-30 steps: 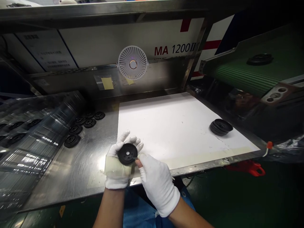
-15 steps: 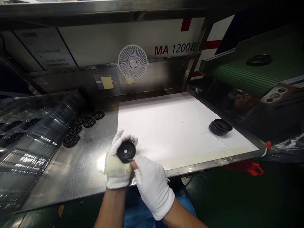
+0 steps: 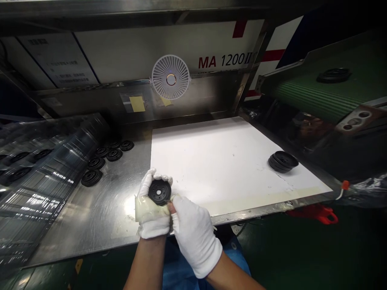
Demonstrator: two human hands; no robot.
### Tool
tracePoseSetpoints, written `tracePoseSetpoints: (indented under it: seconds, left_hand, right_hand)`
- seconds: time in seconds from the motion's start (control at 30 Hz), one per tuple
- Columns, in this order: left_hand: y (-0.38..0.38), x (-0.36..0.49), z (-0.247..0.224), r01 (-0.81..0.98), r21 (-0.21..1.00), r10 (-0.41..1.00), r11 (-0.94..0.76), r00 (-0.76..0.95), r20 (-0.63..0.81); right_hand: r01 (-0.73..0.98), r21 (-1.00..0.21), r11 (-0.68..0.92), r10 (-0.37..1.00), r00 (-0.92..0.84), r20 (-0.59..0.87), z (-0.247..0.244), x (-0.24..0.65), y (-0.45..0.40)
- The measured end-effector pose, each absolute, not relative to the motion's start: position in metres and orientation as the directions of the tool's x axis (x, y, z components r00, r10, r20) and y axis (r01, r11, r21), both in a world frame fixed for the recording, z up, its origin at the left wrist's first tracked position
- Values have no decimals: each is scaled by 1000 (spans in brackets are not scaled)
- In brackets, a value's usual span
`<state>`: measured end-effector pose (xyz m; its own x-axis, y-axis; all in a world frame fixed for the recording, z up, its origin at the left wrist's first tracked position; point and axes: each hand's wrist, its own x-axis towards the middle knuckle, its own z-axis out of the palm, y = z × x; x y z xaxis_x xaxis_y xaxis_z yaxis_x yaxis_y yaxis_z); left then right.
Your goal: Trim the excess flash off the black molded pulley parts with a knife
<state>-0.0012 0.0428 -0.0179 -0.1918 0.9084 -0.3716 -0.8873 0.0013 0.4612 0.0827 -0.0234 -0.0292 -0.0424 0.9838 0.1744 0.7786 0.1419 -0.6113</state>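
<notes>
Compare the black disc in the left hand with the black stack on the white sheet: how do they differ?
The black disc is a single piece, while the black stack is several discs piled together. The disc is held in the left hand, its face and centre hole turned up to view; the stack rests on the white sheet, away from the hands. Both are black and round.
</notes>
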Motion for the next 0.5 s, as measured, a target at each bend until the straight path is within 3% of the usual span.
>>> tracePoseSetpoints:
  seconds: [0.13,0.23,0.33,0.5]
  left_hand:
    - [41,0,-15,-860,510,919,-5,-205,-337]
    - [39,-5,-13,-827,542,938,152,-52,-343]
    - [38,-8,-11,-837,499,941,224,53,-333]
    - [42,-3,-11,-878,452,932,156,-21,-361]
  right_hand:
    - [789,-597,146,983,-49,176,-28,82,-24]
    - [799,-583,148,981,-43,189,-29,87,-24]
    - [804,-578,142,976,-17,217,-30,94,-22]
    - [793,-589,155,972,-16,235,-30,94,-21]
